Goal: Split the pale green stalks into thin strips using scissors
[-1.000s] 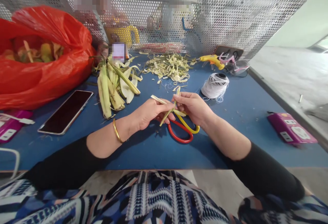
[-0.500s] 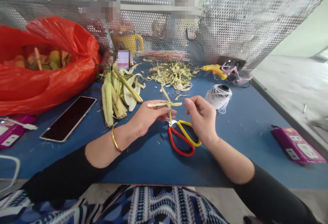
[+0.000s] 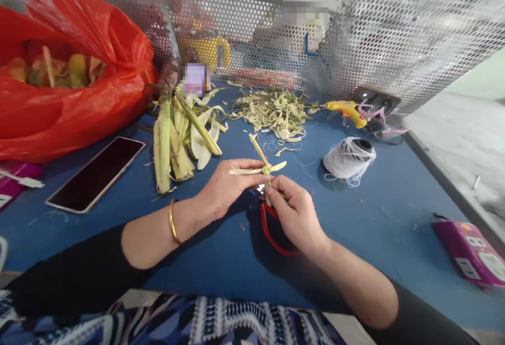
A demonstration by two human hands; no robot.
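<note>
A small cross of pale green plant strips (image 3: 267, 168), knotted at its middle, is pinched between the thumb and fingers of my left hand (image 3: 224, 184). Its arms stick out up, left, right and down. My right hand (image 3: 298, 211) pinches the lower arm between thumb and fingers, close beside the left fingertips. Beneath it on the table lie scissors (image 3: 270, 232) with a red handle loop; the right hand covers most of the rest. A gold bangle (image 3: 173, 223) circles my left wrist.
On the blue table (image 3: 213, 261) are husk pieces (image 3: 185, 145), a heap of shavings (image 3: 274, 113), a white thread spool (image 3: 349, 161), a yellow glue gun (image 3: 347, 111), a phone (image 3: 98, 174) and a purple power strip (image 3: 471, 253). A red bag (image 3: 118, 87) stands left; perforated metal (image 3: 394, 34) rises behind.
My right hand has come down and left, closing on the cross's lower arm and covering the scissors' yellow handle. The left hand keeps its hold. The camera view has shifted slightly.
</note>
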